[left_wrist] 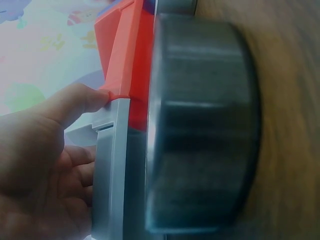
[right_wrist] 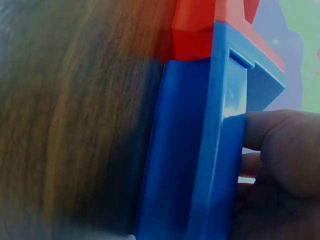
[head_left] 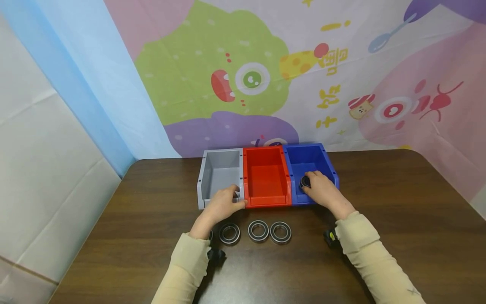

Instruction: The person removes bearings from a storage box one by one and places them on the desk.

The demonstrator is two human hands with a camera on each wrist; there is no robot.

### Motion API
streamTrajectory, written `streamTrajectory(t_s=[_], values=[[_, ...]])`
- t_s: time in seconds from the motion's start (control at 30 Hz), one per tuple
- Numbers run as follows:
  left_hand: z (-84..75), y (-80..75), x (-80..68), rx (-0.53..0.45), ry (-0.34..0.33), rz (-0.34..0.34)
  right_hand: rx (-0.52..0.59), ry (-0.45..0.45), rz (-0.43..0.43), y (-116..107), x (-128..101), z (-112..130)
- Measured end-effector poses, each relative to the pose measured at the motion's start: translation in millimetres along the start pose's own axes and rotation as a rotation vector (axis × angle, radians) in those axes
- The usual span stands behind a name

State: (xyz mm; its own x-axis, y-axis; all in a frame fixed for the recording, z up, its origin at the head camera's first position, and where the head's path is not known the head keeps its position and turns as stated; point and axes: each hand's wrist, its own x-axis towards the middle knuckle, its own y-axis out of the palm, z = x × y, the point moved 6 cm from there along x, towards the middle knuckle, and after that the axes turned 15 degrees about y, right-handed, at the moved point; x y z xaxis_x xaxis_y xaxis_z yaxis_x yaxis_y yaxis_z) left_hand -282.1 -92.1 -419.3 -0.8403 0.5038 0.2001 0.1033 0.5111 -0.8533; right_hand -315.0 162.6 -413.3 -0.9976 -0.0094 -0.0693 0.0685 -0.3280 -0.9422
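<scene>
My right hand (head_left: 322, 190) holds a dark ring bearing (head_left: 305, 182) inside the blue bin (head_left: 332, 167). In the right wrist view, that bin's front wall (right_wrist: 175, 150) hides the bearing and part of the fingers. At the front of the grey bin (head_left: 201, 185), my left hand (head_left: 222, 204) grips the rim near the red bin (head_left: 267, 202). Its thumb rests on the corner where both bins meet, and its other fingers curl behind the grey front wall (left_wrist: 109, 185). Several bearings lie before the bins, among them one ring bearing (head_left: 229, 234) by the left wrist.
Two more bearings, a middle bearing (head_left: 258, 231) and a right bearing (head_left: 280, 232), lie side by side on the brown wooden table (head_left: 125, 236). A printed cartoon cloth (head_left: 212, 50) hangs behind the bins. Another bearing is partly hidden by the left sleeve (head_left: 186, 261).
</scene>
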Motion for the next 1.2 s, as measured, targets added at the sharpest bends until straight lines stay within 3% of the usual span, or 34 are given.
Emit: streamTrajectory(t_s=[0.47,0.8,0.93,1.2], values=[[-1.1,0.8,0.1,0.000,0.001,0.004,0.028,0.072,0.111,3.0,10.9,-3.3],[-1.2,1.3,0.6,0.001,0.002,0.008,0.005,0.138,0.127,5.6,13.9,-3.3],[-0.7,1.1,0.5,0.000,0.000,0.010,0.012,0.135,0.110,6.4,14.9,-4.0],[-0.5,0.3,-0.5,-0.001,0.000,0.008,0.059,0.103,-0.011,2.2,13.7,-2.3]])
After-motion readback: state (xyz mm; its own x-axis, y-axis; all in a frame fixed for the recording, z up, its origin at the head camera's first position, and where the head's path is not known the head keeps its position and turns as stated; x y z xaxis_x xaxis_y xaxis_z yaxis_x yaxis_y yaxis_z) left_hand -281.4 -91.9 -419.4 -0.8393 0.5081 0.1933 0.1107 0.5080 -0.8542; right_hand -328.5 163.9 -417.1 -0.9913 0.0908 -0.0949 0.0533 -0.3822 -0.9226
